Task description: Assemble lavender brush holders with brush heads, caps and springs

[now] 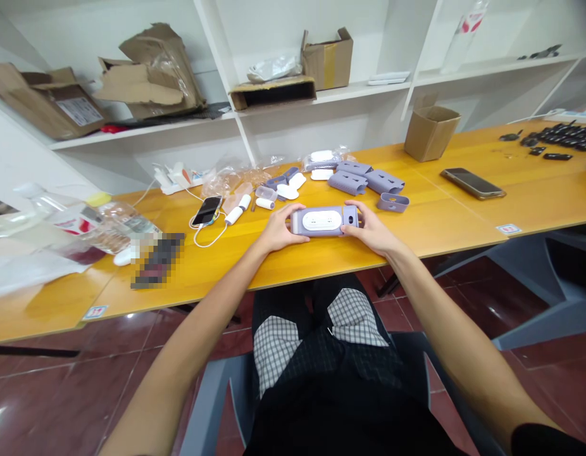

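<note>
A long lavender plastic housing with a white oval panel (pixel 321 221) on its top lies level between my hands, just over the table's front part. My left hand (pixel 282 229) grips its left end, thumb along the near side. At the other end, my right hand (pixel 367 228) holds it around a short lavender end piece with a dark round hole. Behind it are several loose lavender sleeves (pixel 349 182), a lavender ring-shaped piece (pixel 393 202) and white oval caps (pixel 287 192). Fingertips on the far side of the housing are partly hidden.
A phone on a white cable (pixel 207 211) lies left, near a power strip (pixel 176 179) and plastic bottles (pixel 107 218). To the right are a cardboard box (pixel 432 132), another phone (pixel 472 183) and several black parts (pixel 568 136). Shelves with boxes stand behind the table.
</note>
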Demonstrator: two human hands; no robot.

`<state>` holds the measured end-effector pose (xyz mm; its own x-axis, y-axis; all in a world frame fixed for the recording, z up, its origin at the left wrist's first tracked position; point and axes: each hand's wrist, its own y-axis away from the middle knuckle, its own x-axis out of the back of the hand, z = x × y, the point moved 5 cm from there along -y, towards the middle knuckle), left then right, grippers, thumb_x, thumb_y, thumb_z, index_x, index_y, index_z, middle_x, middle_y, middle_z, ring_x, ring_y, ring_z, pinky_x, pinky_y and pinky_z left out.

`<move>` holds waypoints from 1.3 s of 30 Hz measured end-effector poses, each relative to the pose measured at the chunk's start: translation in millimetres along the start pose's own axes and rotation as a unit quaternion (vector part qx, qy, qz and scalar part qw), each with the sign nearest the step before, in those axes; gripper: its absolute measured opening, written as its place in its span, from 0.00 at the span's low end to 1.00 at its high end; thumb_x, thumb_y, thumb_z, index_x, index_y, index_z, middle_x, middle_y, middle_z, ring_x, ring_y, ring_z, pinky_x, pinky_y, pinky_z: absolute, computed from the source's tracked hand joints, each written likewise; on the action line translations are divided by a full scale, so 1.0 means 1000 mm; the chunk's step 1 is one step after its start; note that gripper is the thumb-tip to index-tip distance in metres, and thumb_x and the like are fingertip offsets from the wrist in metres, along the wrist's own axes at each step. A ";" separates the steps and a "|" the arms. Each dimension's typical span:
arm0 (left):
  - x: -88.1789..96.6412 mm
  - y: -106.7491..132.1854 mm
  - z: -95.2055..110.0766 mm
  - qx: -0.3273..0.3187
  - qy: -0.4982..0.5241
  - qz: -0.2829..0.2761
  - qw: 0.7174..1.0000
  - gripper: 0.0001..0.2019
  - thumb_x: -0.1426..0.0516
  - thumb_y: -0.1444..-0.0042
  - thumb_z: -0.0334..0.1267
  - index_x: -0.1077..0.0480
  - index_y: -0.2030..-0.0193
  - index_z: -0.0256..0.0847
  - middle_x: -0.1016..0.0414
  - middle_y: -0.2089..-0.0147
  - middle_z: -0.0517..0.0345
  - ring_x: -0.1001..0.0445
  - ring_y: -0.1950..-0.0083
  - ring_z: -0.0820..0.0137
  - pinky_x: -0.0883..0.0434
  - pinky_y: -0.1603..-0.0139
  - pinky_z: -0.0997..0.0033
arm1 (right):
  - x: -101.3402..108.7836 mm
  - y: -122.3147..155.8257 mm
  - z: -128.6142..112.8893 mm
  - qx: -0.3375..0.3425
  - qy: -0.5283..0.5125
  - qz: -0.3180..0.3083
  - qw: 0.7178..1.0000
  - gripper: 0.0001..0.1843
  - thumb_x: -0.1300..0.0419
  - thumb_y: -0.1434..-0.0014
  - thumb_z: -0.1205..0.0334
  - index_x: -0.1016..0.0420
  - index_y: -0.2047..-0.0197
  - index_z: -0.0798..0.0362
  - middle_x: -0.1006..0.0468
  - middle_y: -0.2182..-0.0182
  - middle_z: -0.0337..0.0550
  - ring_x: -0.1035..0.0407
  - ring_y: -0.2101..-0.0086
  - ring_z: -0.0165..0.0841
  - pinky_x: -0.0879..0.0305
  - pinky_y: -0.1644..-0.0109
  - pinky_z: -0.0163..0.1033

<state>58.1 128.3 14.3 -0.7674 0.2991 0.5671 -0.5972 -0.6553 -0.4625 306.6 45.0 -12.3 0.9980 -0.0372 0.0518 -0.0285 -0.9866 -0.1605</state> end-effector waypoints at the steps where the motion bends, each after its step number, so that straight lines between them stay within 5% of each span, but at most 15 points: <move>1: 0.000 0.000 0.000 0.004 0.006 0.000 1.000 0.41 0.22 0.60 0.41 0.27 0.38 0.41 0.26 0.35 0.44 0.24 0.36 0.51 0.17 0.47 0.55 | 0.000 0.000 0.001 0.000 0.003 0.000 1.000 0.41 0.26 0.47 0.55 0.36 0.33 0.45 0.24 0.48 0.49 0.25 0.48 0.47 0.19 0.42 0.61; 13: 0.000 0.000 -0.006 0.024 0.036 0.020 0.999 0.43 0.21 0.61 0.44 0.28 0.37 0.42 0.27 0.33 0.42 0.25 0.33 0.49 0.18 0.43 0.51 | -0.004 0.003 -0.001 -0.015 -0.070 0.013 0.997 0.43 0.23 0.49 0.53 0.35 0.34 0.41 0.24 0.47 0.46 0.23 0.47 0.45 0.17 0.41 0.62; 22: 0.005 -0.002 -0.006 0.045 0.051 0.045 0.997 0.45 0.21 0.62 0.48 0.28 0.37 0.41 0.28 0.31 0.40 0.24 0.34 0.47 0.17 0.44 0.52 | -0.006 0.004 -0.007 -0.053 -0.085 0.025 0.995 0.49 0.25 0.43 0.50 0.46 0.28 0.42 0.21 0.55 0.47 0.17 0.71 0.38 0.13 0.67 0.46; 39: 0.001 0.000 -0.012 0.066 0.097 0.022 0.993 0.46 0.20 0.65 0.47 0.28 0.36 0.41 0.26 0.32 0.39 0.23 0.34 0.46 0.18 0.43 0.49 | -0.005 0.006 -0.004 -0.039 -0.026 0.002 0.999 0.48 0.27 0.40 0.50 0.46 0.26 0.45 0.20 0.56 0.47 0.18 0.74 0.38 0.14 0.71 0.45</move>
<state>54.4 137.1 6.6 -0.8303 0.3880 0.4000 -0.5361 -0.7521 -0.3832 301.5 38.4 -9.4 0.9994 -0.0351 -0.0001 -0.0350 -0.9960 -0.0822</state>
